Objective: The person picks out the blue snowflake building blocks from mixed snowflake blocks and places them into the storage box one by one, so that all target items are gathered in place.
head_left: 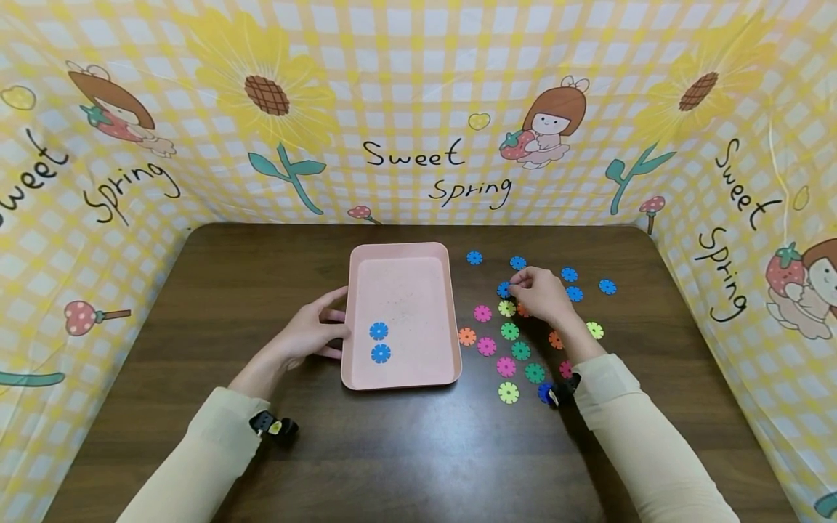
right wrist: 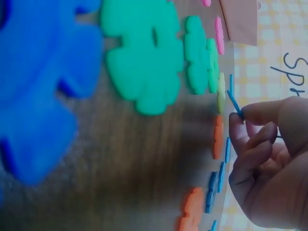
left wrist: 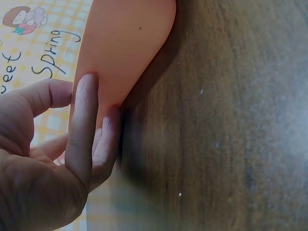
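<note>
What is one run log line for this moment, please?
left hand: touches pink tray | right hand: pinches blue disc | tray: two blue discs

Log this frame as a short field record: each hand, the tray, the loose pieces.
left hand: open, straight fingers against the left outer wall of the pink tray
right hand: pinches a blue flower disc at its edge, tilted up off the table
tray contents: two blue discs, side by side near the front left
loose discs: blue, pink, green, orange and yellow, scattered right of the tray
</note>
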A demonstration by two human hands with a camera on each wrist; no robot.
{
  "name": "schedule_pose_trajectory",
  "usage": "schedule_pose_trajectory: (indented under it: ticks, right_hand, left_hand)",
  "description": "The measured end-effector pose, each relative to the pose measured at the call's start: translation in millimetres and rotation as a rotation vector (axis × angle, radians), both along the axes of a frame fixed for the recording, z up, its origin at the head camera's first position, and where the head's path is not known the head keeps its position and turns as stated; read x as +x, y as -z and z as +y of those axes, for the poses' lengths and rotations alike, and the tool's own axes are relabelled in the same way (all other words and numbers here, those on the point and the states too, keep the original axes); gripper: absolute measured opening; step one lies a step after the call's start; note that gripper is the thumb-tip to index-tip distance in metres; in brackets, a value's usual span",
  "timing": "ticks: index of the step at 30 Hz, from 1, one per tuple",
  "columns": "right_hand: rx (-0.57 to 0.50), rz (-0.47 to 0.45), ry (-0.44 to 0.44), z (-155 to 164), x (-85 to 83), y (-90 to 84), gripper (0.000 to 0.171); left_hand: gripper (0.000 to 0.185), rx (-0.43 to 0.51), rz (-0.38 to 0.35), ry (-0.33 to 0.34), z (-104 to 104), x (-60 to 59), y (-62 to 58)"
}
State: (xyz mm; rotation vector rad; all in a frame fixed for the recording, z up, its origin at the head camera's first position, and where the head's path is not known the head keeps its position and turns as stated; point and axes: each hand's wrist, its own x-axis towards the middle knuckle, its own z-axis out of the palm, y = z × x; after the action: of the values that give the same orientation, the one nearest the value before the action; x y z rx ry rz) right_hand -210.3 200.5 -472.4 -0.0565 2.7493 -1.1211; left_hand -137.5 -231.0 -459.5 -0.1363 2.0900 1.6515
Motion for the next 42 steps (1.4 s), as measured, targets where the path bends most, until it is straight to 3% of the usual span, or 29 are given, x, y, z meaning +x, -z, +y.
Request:
schedule_pose_trajectory:
  ticks: [9,17,26,42]
  right_hand:
    - [-0.102,0.008,-0.019,-3.7,4.1,-6.9,0.019]
    - [-0.186,0.022,-0.108,-15.0,9.3,-17.4,0.021]
    - [-0.224,0.023,-0.164,-44.5,16.4,-28.3,0.016]
    - [-0.270,0.050,-0.321,-113.0,24.3,-31.2,0.009]
  left_hand:
    - [0.090,0.008,0.008,0.010,0.0,0.9,-2.1]
    - [0.089,-0.001,0.003,0.006,-1.2,-0.7,1.8]
    - [0.089,0.000,-0.007,0.001,-0.1,-0.8,1.1]
    - [0.088,0.006,-0.001,0.007,0.2,1.0,-0.5]
